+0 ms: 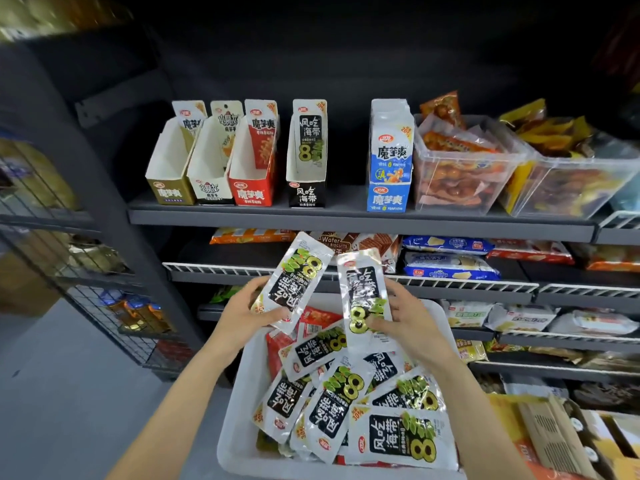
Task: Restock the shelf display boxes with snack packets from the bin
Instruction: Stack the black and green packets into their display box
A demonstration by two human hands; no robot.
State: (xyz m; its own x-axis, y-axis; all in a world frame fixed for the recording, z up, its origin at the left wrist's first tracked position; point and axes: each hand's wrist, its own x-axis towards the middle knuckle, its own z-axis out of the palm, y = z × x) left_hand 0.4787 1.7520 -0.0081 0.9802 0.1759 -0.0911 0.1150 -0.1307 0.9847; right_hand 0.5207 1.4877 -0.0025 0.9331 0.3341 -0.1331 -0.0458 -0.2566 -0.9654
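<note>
A white bin (239,403) sits low in front of me, full of silver-and-black seaweed snack packets (401,441) with some red ones underneath. My left hand (242,313) grips one seaweed packet (294,282) above the bin's far edge. My right hand (408,323) pinches a second seaweed packet (363,299) beside it. On the upper shelf stand the display boxes: gold (169,188), white (211,188), red (251,188), the matching black seaweed box (308,178) holding one packet, and a full blue one (391,181).
Two clear plastic tubs (464,174) of orange and yellow snacks fill the upper shelf's right side. Lower wire-fronted shelves (450,282) hold biscuit and chip packs. A wire rack (114,306) stands at the left, cardboard boxes (561,438) at the lower right.
</note>
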